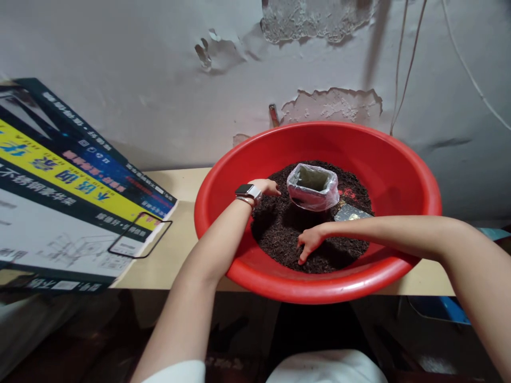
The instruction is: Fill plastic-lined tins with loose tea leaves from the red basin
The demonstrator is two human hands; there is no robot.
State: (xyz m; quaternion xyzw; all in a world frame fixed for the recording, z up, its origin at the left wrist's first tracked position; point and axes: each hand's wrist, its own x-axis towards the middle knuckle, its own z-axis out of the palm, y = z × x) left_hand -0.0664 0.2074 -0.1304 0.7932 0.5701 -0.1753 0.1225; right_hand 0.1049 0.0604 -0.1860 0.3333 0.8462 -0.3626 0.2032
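Dark, loose, dry material like tea leaves (285, 239) covers the bottom of a large red plastic basin (319, 290). My left hand (266, 186), with a watch (246, 190) on its wrist, reaches down to the leaves on the left side; its fingers are mostly hidden. Nearer to me, my right hand (311, 242) touches the leaves, its thumb and forefinger apart. Between and beyond the hands stands an open rectangular container (313, 186) lined with clear plastic. A dark flat piece with gold marks (353, 213) lies behind my right wrist.
The basin sits on a pale yellow table (179, 207) and juts over its front edge. A large printed cardboard box (80, 202) with a black wire handle (139, 256) occupies the left. Behind is a peeling wall (159, 80) with hanging cords (407, 64).
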